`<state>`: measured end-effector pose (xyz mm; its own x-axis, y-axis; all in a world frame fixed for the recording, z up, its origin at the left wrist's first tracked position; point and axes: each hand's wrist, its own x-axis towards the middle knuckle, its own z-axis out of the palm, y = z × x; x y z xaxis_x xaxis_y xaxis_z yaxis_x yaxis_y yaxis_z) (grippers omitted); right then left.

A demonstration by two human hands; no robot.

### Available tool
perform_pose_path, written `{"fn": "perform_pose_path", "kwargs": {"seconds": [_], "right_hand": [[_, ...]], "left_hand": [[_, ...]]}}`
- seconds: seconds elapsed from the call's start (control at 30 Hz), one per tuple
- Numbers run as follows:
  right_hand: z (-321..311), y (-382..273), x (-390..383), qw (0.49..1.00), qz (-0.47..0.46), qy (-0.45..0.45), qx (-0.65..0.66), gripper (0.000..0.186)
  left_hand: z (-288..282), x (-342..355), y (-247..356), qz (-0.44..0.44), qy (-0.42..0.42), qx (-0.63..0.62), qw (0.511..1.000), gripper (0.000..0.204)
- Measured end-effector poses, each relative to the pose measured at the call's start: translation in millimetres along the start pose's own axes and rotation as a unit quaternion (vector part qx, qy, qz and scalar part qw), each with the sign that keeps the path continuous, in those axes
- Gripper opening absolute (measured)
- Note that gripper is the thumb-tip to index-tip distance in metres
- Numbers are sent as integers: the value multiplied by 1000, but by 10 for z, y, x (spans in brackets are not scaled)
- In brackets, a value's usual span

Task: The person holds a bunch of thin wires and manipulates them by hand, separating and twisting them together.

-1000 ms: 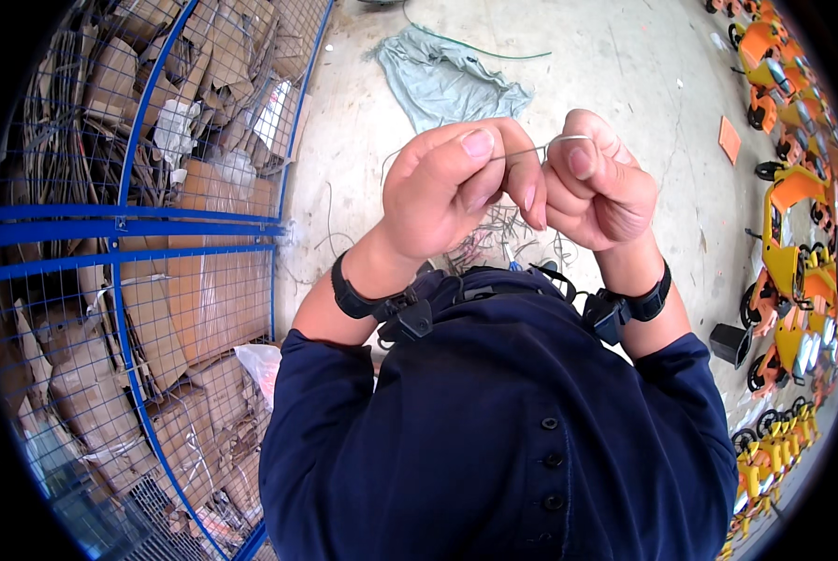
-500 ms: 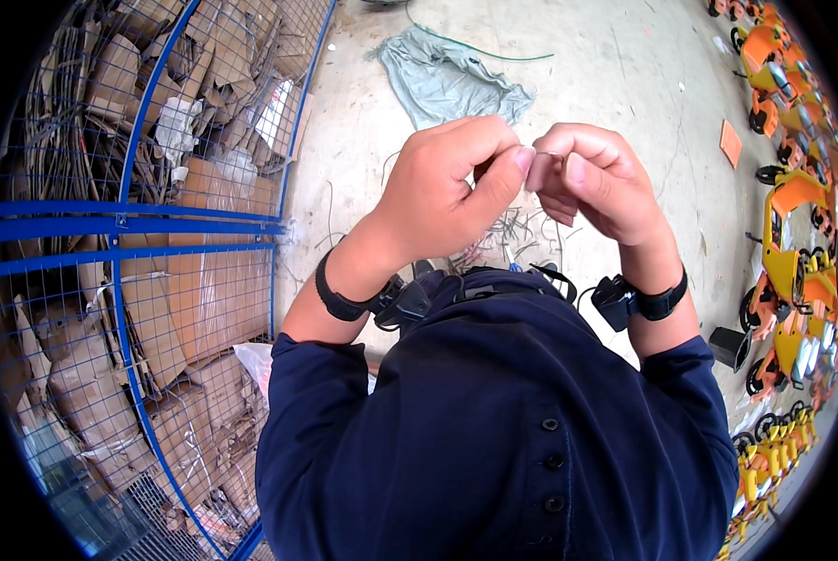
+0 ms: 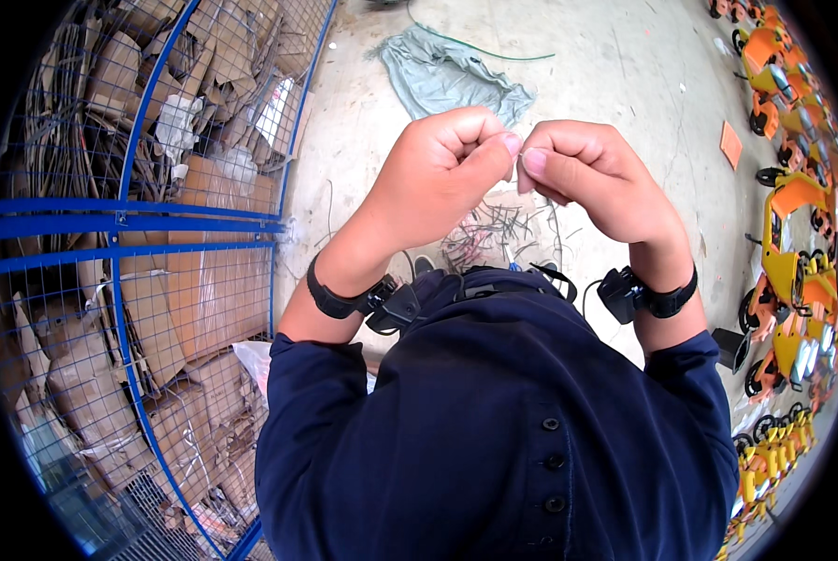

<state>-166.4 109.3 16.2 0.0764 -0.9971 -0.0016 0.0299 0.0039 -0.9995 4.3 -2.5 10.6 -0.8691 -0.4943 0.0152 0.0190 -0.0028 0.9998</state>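
Note:
My left hand [image 3: 445, 166] is closed in a pinch, thumb pressed against the bent index finger. Facing it, my right hand [image 3: 595, 178] is pinched the same way, and the fingertips of both nearly meet in front of my chest. A thin bit shows at the fingertips, too small to make out. Below the hands, several dark and grey cut pieces of wire or cable [image 3: 494, 229] lie scattered on the floor, partly hidden by my body. Each wrist wears a black strap with a small black device.
A blue mesh cage [image 3: 120, 221] full of flattened cardboard stands at the left. Ahead on the floor lie a grey-green sack [image 3: 447, 75] and a green strip [image 3: 503, 56]. Orange and yellow wheeled ride-ons [image 3: 793, 252] line the right side, near an orange square plate [image 3: 730, 145].
Both hands have shifted slightly left and drawn into tighter pinches. The right hand's fingers have curled in further, and its thumb now presses on the index finger.

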Motion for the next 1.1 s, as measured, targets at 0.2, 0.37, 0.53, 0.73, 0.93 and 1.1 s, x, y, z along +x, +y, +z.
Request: {"fn": "perform_pose_path", "kwargs": {"seconds": [0.2,0.37,0.53,0.73,0.93,1.1], "right_hand": [[134,53,48,976,-25,44,211,20],[173,105,73,936,-57,24,347,25],[183,127,64,902,-73,-22,425,31],[187,138,96,870,-113,-63,476,33],[184,143,65,874,-110,-53,470,33],[198,135,54,876,-118,-48,465,32]], "left_hand": [[104,15,-18,15,-45,-248,968,24],[248,6,-6,71,-13,-277,958,28],[231,17,-12,83,-55,-330,939,28],[239,30,-100,97,-72,-412,903,28],[149,13,-120,96,-75,-420,899,28],[98,-57,-109,91,-65,-424,899,28]]}}
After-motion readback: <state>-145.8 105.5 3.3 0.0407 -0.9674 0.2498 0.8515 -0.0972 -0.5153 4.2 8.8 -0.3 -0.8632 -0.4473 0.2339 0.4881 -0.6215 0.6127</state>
